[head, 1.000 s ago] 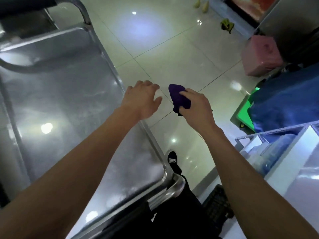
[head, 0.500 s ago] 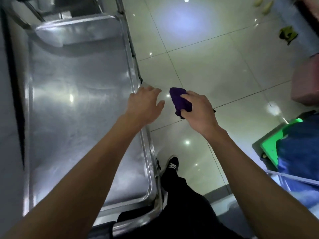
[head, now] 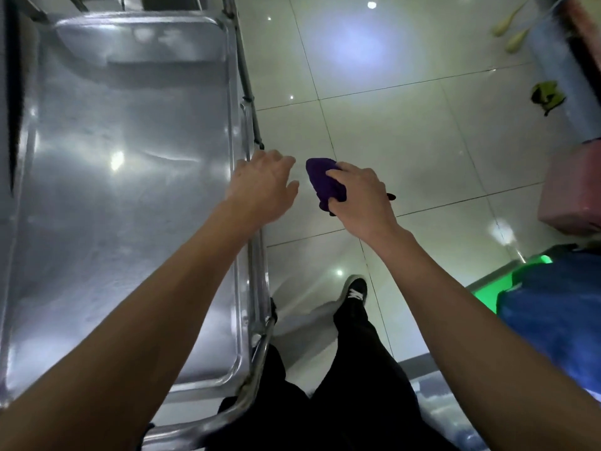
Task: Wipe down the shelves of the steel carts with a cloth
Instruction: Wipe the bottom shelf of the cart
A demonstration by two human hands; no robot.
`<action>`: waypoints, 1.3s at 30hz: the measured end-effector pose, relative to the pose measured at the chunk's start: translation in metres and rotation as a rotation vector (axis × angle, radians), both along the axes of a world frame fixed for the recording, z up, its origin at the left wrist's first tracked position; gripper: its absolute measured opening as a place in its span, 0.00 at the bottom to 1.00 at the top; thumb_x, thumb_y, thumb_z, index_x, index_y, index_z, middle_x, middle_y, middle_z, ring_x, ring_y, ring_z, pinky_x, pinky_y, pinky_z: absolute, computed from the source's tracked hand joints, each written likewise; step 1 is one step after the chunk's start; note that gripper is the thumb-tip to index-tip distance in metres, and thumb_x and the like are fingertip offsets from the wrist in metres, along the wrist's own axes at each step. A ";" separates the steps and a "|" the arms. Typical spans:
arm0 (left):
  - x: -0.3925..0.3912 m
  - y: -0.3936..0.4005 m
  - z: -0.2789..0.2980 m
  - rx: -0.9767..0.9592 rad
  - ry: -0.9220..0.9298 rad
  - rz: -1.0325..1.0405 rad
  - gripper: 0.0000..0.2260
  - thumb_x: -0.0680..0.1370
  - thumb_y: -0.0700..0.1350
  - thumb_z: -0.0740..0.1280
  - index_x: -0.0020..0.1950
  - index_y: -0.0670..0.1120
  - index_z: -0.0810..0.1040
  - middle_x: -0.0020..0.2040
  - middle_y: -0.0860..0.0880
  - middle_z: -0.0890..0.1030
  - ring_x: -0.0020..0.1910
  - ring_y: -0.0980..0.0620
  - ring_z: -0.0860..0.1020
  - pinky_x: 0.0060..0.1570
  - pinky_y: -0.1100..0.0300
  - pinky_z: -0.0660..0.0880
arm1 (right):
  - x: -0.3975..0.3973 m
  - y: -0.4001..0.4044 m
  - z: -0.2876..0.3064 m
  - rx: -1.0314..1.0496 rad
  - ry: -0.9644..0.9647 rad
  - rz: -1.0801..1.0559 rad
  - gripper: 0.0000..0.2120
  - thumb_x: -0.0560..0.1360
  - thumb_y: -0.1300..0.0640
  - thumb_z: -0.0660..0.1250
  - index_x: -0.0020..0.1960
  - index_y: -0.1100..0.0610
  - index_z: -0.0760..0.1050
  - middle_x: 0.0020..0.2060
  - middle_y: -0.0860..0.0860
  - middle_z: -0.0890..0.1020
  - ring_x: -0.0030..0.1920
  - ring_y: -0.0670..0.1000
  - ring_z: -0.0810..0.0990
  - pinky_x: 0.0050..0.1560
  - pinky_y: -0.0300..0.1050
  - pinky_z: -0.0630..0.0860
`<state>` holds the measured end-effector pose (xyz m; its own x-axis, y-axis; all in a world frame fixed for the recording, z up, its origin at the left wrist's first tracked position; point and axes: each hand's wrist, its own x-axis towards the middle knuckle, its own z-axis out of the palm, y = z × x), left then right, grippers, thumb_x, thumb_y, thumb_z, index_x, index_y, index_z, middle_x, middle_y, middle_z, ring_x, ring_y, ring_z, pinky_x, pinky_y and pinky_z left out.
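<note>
Head view, right hand (head: 359, 198) gripping purple cloth (head: 323, 180) half hidden, left hand (head: 263, 187) relaxed over cart shelf (head: 130, 190) rim.

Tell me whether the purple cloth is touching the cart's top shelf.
Apart. The head view shows the purple cloth gripped in the right hand out over the floor tiles, right of the cart's top shelf, with bare floor visible between cloth and shelf rim.
</note>
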<state>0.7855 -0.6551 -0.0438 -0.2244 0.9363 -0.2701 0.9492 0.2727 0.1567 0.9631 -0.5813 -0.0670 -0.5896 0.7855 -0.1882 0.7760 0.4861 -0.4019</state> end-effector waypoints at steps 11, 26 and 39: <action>0.085 0.135 -0.013 -0.119 -0.034 0.229 0.23 0.81 0.54 0.61 0.76 0.51 0.68 0.72 0.45 0.73 0.69 0.42 0.71 0.66 0.42 0.70 | 0.107 0.170 -0.027 -0.149 0.067 0.062 0.24 0.73 0.60 0.69 0.69 0.54 0.75 0.69 0.50 0.75 0.63 0.61 0.74 0.60 0.60 0.75; 0.021 0.227 -0.050 -0.026 -0.089 0.505 0.17 0.80 0.52 0.61 0.67 0.48 0.74 0.64 0.45 0.78 0.63 0.43 0.75 0.62 0.44 0.70 | -0.018 0.317 -0.036 -0.040 -0.102 0.439 0.25 0.74 0.57 0.69 0.70 0.51 0.74 0.73 0.49 0.72 0.66 0.60 0.71 0.63 0.59 0.71; -0.010 0.272 -0.072 0.009 -0.227 0.920 0.19 0.80 0.52 0.62 0.70 0.48 0.72 0.68 0.47 0.75 0.68 0.44 0.72 0.63 0.44 0.69 | -0.104 0.408 -0.053 -0.113 -0.115 0.780 0.25 0.73 0.57 0.70 0.69 0.52 0.75 0.71 0.47 0.73 0.64 0.59 0.72 0.62 0.59 0.72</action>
<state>0.7753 -0.3830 -0.1160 -0.8186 0.4204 -0.3913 0.3090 0.8967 0.3168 0.8592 -0.1732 -0.1197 -0.9337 0.1268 -0.3349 0.2682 0.8674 -0.4191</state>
